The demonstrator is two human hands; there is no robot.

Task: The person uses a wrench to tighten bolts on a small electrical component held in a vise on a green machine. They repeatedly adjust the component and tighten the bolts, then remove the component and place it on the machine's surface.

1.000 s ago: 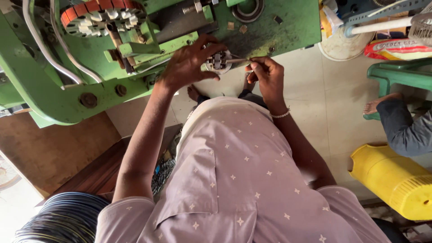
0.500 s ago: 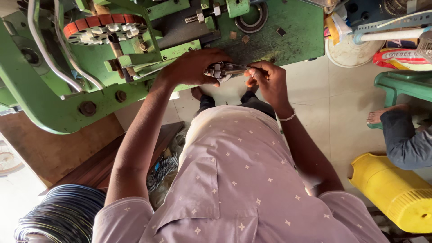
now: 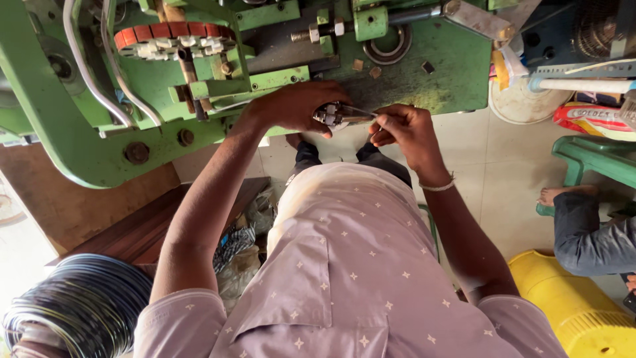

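— What's the biggest thing in front of the person?

— A big green cast-metal machine [image 3: 79,142] with a ring of orange and white blocks [image 3: 173,38] on top and pale cables looping off its left side. It serves as the work surface. Lower left sits a coil of dark steel wire [image 3: 79,308]; lower right, a yellow plastic container [image 3: 576,311]; far right, another person's leg [image 3: 583,229] beside a green stool.

— And the hands?

— The left hand [image 3: 298,106] wraps around a small shiny metal part [image 3: 331,115], held just off the machine's front edge, over the floor. Its grip is closed firmly around the part's body. The right hand [image 3: 405,129] pinches a thin silvery wire or pin [image 3: 361,114] that runs into that part; thumb and forefinger are nearly shut on it.

— How would that part handle?

— I'd judge it rigid, dense for its size, and possibly slick with oil. Best taken around its thicker body, as the left hand does. The wire looks springy and sharp-ended, so pinch it close to the part.
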